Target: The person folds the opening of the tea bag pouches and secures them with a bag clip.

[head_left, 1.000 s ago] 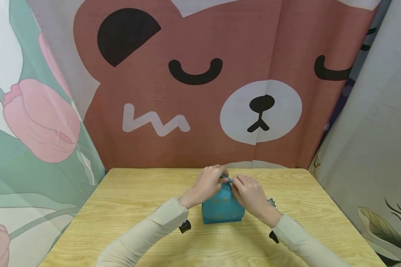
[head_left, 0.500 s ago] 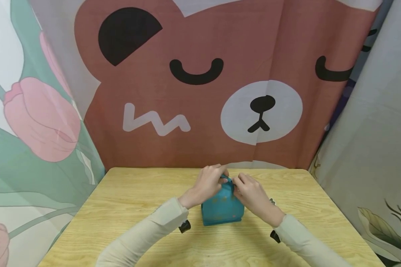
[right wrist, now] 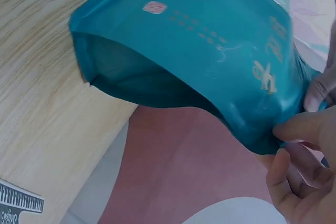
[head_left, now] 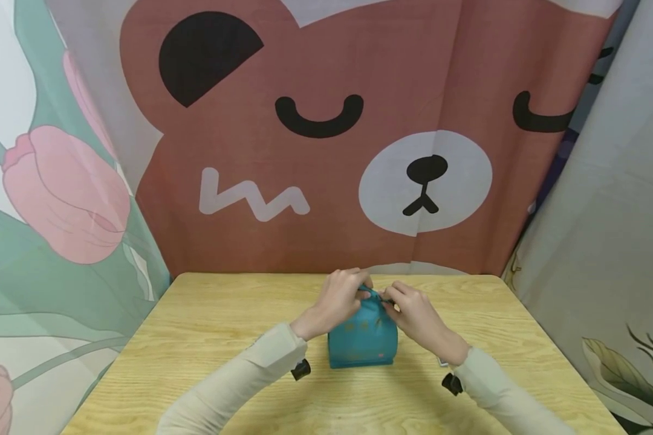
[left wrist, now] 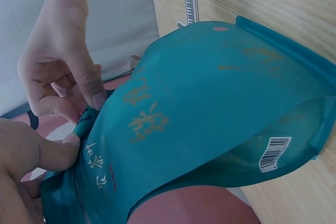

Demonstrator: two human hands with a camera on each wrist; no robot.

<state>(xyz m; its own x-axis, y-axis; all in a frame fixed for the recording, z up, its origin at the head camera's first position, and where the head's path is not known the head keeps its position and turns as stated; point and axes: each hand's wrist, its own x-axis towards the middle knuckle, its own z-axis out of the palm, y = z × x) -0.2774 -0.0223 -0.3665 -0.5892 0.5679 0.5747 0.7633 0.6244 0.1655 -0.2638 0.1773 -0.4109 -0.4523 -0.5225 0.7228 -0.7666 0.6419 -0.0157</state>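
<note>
Bear curtain [head_left: 239, 145]: hanging beyond the far edge of the counter.
Wood-grain counter [head_left: 239, 320]: carrying the teal pouch, slightly right of its middle.
Teal pouch [head_left: 361, 341]: standing roughly upright, base apparently resting on the counter, its top narrowing up between the hands.
Left hand [head_left: 337, 299]: reaching over the pouch's left side, thumb and fingers pinching the left part of the top edge.
Right hand [head_left: 413, 311]: coming in from the right, thumb and fingers pinching the right end of that edge.
Top edge [left wrist: 86, 121]: bending between the two pinches; whether it is being folded, pressed together or parted, one cannot tell.
Piano-key piece [left wrist: 191, 8]: lying flat on the counter, right of the pouch.
Step in hand: probably handling the mouth of the pouch.
Next move: seemingly calling for a steady left pinch while the right fingers are managing their end.
</note>
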